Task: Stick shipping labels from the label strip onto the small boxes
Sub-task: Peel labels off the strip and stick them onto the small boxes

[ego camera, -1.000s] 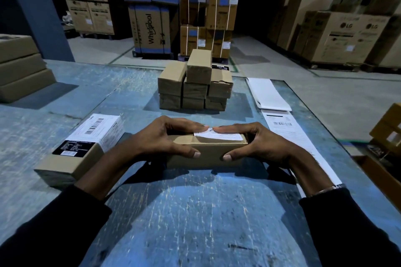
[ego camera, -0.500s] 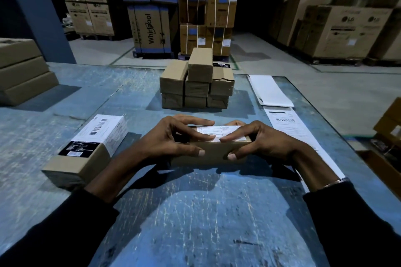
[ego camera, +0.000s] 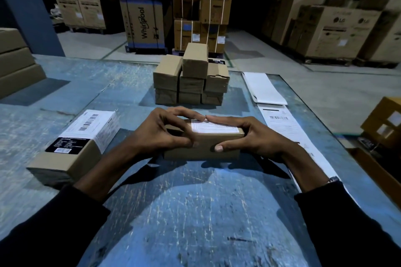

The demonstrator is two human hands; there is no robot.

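Stacked warehouse cartons loom beyond the scratched blue desk [ego camera: 195,212], and I take the small brown cardboard box [ego camera: 204,147] at its middle as my landmark. My left hand [ego camera: 156,134] and right hand [ego camera: 253,136] each clamp it, thumb on the near face, fingers curled over the top, probably to steady it while fingertips flatten the white shipping label [ego camera: 213,129]. Right of it lies the long white label strip [ego camera: 288,130]; behind it, the unlabelled box stack [ego camera: 191,80].

Dim warehouse, worn worktable

A scratched blue table [ego camera: 195,212] stands on a grey concrete floor [ego camera: 314,93]. Tall stacked cartons [ego camera: 143,26] line the back. A blue pillar [ego camera: 28,11] rises at left.
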